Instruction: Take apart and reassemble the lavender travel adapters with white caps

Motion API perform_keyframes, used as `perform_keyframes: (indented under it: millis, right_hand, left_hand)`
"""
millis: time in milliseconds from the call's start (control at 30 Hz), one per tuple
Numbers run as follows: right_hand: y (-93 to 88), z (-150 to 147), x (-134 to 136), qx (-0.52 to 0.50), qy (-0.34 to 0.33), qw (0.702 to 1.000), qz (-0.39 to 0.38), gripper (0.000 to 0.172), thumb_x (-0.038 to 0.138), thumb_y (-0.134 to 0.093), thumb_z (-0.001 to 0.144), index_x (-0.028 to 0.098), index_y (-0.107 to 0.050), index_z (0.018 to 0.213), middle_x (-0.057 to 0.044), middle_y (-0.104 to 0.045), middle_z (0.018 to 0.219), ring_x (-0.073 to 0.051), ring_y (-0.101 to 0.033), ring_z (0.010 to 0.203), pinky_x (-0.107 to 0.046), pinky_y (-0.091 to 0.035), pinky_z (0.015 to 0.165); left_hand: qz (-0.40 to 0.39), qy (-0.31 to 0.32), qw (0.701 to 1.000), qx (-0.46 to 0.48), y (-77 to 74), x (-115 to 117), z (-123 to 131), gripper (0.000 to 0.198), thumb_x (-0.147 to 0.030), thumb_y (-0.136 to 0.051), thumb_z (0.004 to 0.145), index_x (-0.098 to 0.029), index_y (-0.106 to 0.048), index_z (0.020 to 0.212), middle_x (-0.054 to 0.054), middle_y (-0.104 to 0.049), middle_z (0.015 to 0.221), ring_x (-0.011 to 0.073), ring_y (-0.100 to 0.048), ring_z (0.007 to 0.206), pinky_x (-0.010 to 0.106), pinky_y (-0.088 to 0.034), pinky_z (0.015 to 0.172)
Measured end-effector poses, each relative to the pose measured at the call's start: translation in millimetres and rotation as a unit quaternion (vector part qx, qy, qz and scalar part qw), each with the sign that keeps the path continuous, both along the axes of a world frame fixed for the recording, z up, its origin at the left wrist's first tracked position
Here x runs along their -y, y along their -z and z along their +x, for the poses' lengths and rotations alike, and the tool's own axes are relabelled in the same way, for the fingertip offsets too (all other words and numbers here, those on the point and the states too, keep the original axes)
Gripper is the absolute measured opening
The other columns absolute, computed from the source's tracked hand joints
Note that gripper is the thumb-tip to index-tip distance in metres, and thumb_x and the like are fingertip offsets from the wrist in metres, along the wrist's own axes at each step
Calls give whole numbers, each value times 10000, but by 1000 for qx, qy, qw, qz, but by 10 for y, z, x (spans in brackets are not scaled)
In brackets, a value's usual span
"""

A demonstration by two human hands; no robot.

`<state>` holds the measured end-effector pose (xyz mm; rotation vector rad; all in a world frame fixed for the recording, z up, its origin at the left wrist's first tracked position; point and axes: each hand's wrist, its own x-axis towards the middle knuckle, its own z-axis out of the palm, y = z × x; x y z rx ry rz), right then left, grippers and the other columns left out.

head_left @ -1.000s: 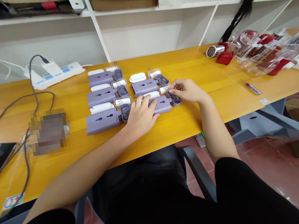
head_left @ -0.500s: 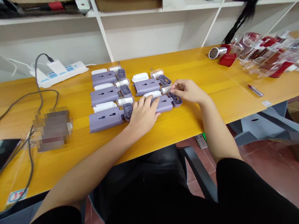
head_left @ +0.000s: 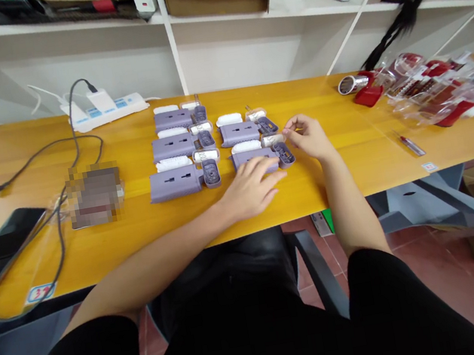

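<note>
Several purple plastic casings with dark slots lie in two columns on the table, each with a white oval part behind it and a small purple cap-like piece at its right end. My left hand is open, fingers spread over the front edge of the nearest casing in the right column, partly hiding it. Just right of that casing's clear-and-white piece, my right hand is closed in a pinch. Whatever sits between its fingertips is too small to make out.
A power strip with plugs and a grey cable occupy the left, near a black phone. Red-and-clear packaged items and a small screwdriver-like tool lie right. Shelves with a cardboard box stand behind.
My left hand has moved right and toward me, uncovering the left column's nearest cap-like piece. My right hand stays pinched beside the right column. The view has shifted slightly.
</note>
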<state>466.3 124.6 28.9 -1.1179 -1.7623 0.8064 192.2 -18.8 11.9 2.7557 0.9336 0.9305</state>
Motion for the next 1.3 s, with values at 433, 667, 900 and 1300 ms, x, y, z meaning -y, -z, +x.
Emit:
perform_keyframes:
  millis: [433,667,900,1300]
  right_hand:
    - [182,33,-170,35,35,998,38,284,465,-820,945,264,-624,910,-13,-695,775,-188,-559,692,-373,-444,697]
    - [223,-37,-192,18,51,998,42,460,664,-826,943,273,-588,900,18,-607,707,-174,-490,639,-361,-411,645]
    - [97,-250,-83,-9,63,988,139,641,888,-794,924,277,-604,899,22,-536,688,-167,-484,626,-371,-457,625]
    - [-449,-1232,373,10,-62,979,194,564,830,-757,1004,276,-674,940,-10,-558,778,-181,-486,702,-369,-416,669]
  left_hand:
    - [-125,181,965,-141,93,44,-35,215,-271,-575,1184,-234,-786,1177,52,-886,1078,232,-834,944,355,-525,775]
    - [-163,171,959,-158,-96,132,-131,222,-259,-636,1156,-226,-780,1321,100,-865,1281,262,-819,1139,373,-581,930]
    - [-169,100,978,-69,-168,418,-852,271,-313,-567,1186,-241,-826,1224,73,-878,1193,229,-821,1083,373,-608,984]
    - [-122,-242,959,80,-475,194,-2159,632,-681,-728,989,-251,-743,1452,129,-739,1480,370,-668,1394,523,-563,1199]
